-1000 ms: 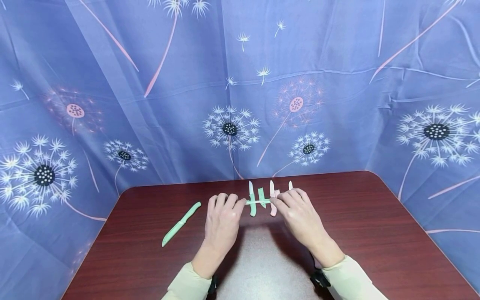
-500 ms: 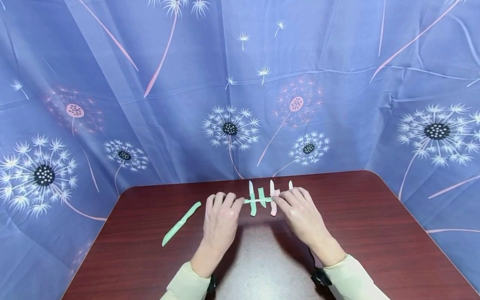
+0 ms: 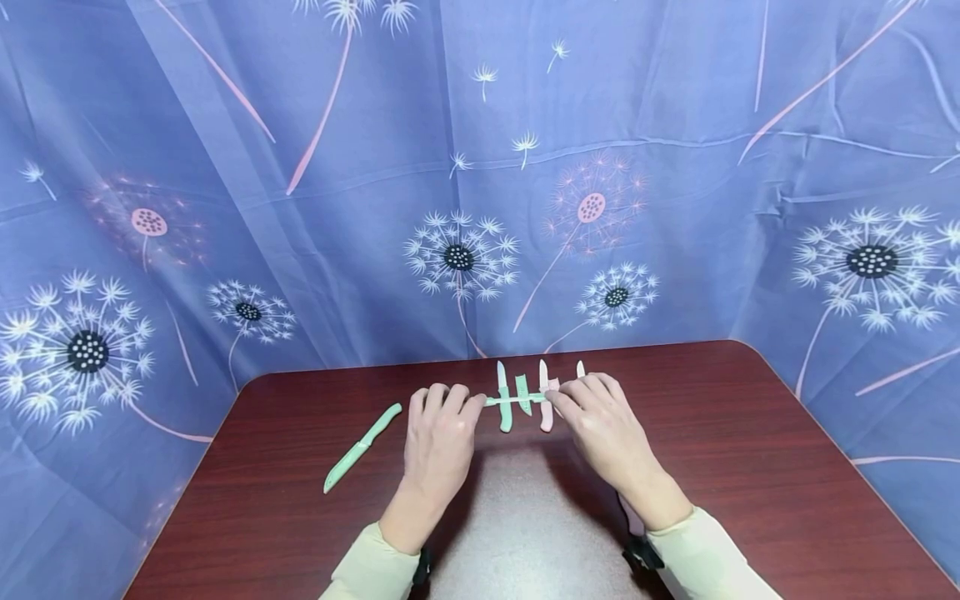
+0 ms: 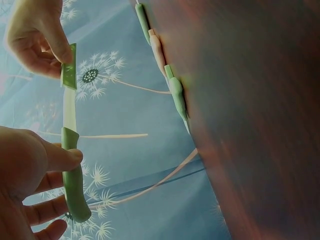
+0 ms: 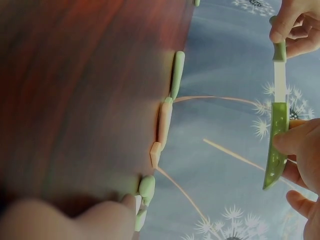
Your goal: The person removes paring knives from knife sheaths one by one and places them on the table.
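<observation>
Both hands hold one green paring knife up over the table. My left hand (image 3: 441,437) pinches its green handle (image 4: 75,195) between thumb and fingers. A green sheath (image 5: 276,150) is pinched by my right hand (image 3: 611,433). A stretch of pale blade (image 4: 70,107) shows between handle and sheath, the tip end hidden inside the sheath. Behind the held knife lie an unsheathed green knife (image 3: 506,417), a loose green sheath (image 3: 522,385) and an unsheathed pink knife (image 3: 547,417). Beside the pink knife, a pink sheath (image 3: 553,384) is partly covered by my right hand.
Another bare blade (image 3: 581,368) sticks out beyond my right hand, its handle hidden. A longer green knife in its sheath (image 3: 363,448) lies slanted at the left of the dark red wooden table (image 3: 757,467). A blue dandelion-print curtain (image 3: 360,275) hangs behind and beside the table.
My hands have moved slightly apart, the left one a little leftward and the right one a little rightward, and slightly more blade shows between handle and sheath. The things on the table have not moved.
</observation>
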A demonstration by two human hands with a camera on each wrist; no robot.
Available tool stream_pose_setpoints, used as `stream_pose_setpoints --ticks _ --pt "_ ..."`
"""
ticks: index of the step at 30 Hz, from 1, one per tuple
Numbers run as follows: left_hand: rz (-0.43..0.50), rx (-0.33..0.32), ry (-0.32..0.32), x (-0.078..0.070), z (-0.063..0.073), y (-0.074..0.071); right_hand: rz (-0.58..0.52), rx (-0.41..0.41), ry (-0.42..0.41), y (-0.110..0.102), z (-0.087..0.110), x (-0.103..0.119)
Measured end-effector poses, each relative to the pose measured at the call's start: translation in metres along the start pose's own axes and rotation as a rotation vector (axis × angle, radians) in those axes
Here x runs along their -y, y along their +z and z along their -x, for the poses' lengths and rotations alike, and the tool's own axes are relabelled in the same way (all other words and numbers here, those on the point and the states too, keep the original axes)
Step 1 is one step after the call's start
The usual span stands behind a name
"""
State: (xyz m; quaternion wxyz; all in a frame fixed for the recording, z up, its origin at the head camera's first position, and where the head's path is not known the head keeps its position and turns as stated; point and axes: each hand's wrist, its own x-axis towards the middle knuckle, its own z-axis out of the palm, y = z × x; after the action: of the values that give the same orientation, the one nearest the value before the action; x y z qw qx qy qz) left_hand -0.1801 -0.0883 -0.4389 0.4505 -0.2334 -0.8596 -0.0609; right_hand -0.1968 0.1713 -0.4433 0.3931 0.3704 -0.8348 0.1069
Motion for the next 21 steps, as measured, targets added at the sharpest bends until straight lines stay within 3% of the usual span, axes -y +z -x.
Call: stream_pose_setpoints --ticks 7,21 --pt "0.004 0.006 -0.002 0.0009 -0.0003 -0.0001 0.016 0.038 0.023 -0.0023 0.0001 -0.0004" --pt "-0.003 0.003 -0.020 0.0027 -0.0006 -0.0013 0.018 0.022 0.035 -0.0026 0.0002 -0.0018"
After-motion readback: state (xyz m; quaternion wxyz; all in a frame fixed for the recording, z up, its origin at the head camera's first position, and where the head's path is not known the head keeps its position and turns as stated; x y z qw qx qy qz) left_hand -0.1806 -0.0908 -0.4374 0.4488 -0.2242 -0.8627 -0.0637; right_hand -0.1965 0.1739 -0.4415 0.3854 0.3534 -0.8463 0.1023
